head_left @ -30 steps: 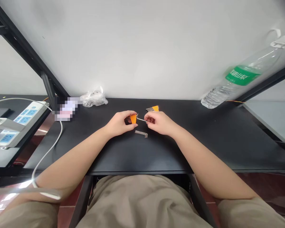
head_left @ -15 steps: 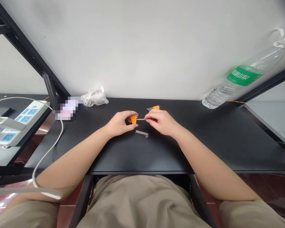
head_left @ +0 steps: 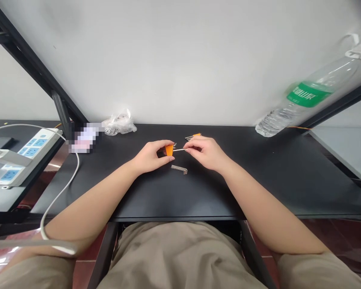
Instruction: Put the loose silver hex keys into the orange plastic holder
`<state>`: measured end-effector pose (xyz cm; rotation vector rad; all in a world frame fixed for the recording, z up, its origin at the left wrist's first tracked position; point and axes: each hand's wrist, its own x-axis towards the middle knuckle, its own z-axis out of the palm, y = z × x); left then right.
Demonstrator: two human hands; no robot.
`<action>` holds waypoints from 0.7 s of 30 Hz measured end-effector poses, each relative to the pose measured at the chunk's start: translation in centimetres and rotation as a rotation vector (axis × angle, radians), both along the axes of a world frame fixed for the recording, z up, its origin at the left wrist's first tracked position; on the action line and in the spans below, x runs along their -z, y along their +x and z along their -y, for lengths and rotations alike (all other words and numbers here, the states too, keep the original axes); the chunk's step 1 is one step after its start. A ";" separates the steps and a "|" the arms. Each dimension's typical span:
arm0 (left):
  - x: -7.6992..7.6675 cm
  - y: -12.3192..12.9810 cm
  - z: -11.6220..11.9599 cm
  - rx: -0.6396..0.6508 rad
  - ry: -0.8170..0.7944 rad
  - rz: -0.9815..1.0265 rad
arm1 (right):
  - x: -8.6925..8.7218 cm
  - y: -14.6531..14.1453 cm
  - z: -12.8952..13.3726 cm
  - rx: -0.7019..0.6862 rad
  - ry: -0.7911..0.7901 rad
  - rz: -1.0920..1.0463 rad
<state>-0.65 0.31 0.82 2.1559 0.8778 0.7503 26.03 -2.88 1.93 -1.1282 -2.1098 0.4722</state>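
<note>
Got my left hand (head_left: 152, 157) clamped around the orange sleeve (head_left: 169, 150) of an Allen key (head_left: 179, 149), with my right hand (head_left: 206, 153) pinching its steel end, both just above my black desk (head_left: 258, 180). A small stack of bare Allen keys (head_left: 179, 169) sits right below my hands, an orange-tagged bunch of keys (head_left: 193, 137) lies just past them, and a power strip (head_left: 24, 156) is off to the left.

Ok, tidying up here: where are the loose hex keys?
In the head view, the hex keys lie on the black desk, just below the gap between the left hand and right hand.
</note>
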 end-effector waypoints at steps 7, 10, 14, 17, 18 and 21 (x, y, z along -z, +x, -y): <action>0.2 0.0 0.0 0.003 0.016 -0.014 | 0.0 0.0 0.1 0.010 -0.003 0.035; 0.2 0.1 0.1 -0.005 0.023 -0.028 | 0.2 -0.6 0.4 -0.010 0.051 0.069; 0.0 0.4 0.4 0.025 0.051 -0.048 | 0.5 -2.2 1.1 -0.055 0.087 0.094; -0.2 0.5 0.5 0.045 0.058 -0.050 | 0.5 -3.3 1.6 -0.099 0.018 0.031; -0.3 0.5 0.5 0.043 0.056 -0.045 | 0.5 -3.4 1.6 -0.096 -0.009 0.001; -0.1 0.3 0.3 0.019 0.053 -0.027 | 0.6 -3.3 1.4 -0.041 -0.051 -0.031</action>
